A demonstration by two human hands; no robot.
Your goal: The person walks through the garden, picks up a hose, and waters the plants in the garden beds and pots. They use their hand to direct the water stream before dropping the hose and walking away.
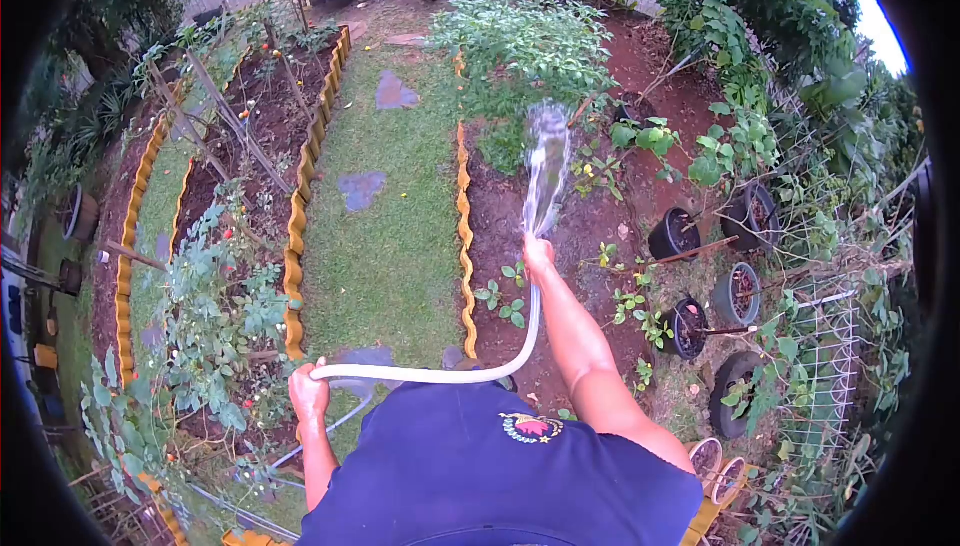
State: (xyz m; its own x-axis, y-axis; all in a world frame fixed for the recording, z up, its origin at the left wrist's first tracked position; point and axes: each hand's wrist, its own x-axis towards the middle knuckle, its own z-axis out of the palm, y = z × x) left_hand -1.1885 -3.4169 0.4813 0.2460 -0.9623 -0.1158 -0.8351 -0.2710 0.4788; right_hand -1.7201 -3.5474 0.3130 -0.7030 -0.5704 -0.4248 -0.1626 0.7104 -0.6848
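Observation:
A pale garden hose [445, 376] runs in a curve across the front of my body. My right hand [539, 252] is stretched forward and closed around the hose near its outlet. From there a spray of water [547, 166] fans out over the soil bed, toward a leafy green bush [530, 41]. At the lower left, my left hand [308, 392] is wrapped round another stretch of the same hose. More hose [350, 412] trails down behind that hand to the ground.
Yellow wavy edging [464, 226] borders a grass path [385, 266] with flat stepping stones [361, 189]. Tomato plants [215, 296] and wooden stakes [240, 126] stand on the left. Black pots [674, 234], a tyre [735, 394] and wire mesh [820, 366] are on the right.

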